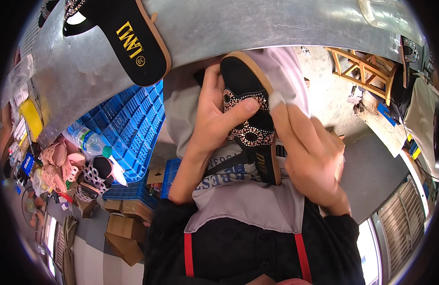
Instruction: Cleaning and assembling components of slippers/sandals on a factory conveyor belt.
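A black slide sandal (245, 78) with rhinestone-studded straps and a tan sole edge lies over my lap, toe end away from me. My left hand (212, 118) is closed around its left side, thumb pressed on the jewelled strap and fingers partly hidden beneath. At the sandal's right edge, my right hand (309, 142) pinches a small white wad (276, 99), perhaps cloth or cotton, against the sole rim. The right fingers are slightly blurred. Farther off to the left, a similar black sandal (150, 59) with gold lettering rests on the metal table (205, 31).
Blue plastic crates (129, 126) stand left of my legs. A water bottle (91, 141) and several pink sandals (56, 161) are beside them. Cardboard boxes (124, 232) sit lower left. At the far right is a wooden rack (364, 69). The table edge runs just beyond my hands.
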The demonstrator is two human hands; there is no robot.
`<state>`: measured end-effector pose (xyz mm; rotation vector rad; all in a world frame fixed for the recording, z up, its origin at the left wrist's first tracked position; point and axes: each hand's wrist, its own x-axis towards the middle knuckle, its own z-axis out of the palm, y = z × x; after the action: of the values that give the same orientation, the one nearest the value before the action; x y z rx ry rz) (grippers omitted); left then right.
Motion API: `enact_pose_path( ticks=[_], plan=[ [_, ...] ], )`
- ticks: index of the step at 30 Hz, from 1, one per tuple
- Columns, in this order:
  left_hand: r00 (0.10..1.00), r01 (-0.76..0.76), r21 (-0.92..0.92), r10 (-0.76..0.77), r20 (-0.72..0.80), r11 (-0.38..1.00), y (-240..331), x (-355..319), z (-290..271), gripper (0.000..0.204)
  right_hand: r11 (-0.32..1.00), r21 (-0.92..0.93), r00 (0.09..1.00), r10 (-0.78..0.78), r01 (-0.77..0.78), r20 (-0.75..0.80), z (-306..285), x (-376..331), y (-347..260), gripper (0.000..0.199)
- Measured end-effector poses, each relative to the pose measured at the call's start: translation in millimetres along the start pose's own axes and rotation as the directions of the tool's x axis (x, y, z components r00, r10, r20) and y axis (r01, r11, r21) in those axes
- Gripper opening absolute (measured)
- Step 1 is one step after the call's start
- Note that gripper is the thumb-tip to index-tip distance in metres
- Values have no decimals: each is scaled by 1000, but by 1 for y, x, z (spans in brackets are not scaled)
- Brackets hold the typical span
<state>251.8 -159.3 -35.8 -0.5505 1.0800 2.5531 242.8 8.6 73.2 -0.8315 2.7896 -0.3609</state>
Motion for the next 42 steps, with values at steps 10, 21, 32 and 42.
enact_pose_path(
  ticks=[10, 21, 32, 42],
  plan=[
    [999, 43, 30, -44, 18, 999, -4, -2, -8, 82, 995, 97, 1000, -17, 14, 25, -8, -17, 5, 57],
    [999, -47, 189, 42, 27, 981, 9, -6, -9, 106, 914, 405, 983, 85, -11, -164, 33, -54, 43, 65],
    [844, -453, 800, 477, 244, 394, 294, 82, 60, 98, 825, 560, 900, 185, 75, -394, 51, -70, 60, 51],
    [800, 120, 887, 572, 179, -446, 326, 265, -58, 78, 708, 692, 761, 526, -144, -380, 91, -115, 71, 35]
  ],
)
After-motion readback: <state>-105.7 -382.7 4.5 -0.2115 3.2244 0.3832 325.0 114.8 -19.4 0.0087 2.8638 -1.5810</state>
